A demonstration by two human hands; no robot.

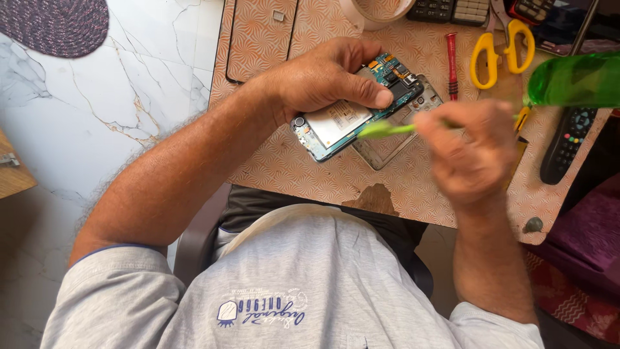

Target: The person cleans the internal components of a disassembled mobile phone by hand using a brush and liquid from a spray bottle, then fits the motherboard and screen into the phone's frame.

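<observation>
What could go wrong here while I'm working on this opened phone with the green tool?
1. The green tool looks blurred with motion where it meets the opened phone; it might slip onto the exposed circuit board at the phone's top end.
2. Only the left hand steadies the phone; it could shift on the patterned table.
3. The green bottle sits close above the right hand; a sharp movement might knock it.

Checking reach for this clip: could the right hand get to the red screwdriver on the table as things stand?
Probably yes. The red screwdriver lies bare on the table just beyond the right hand, nothing between them, though that hand already holds a green tool.
</observation>
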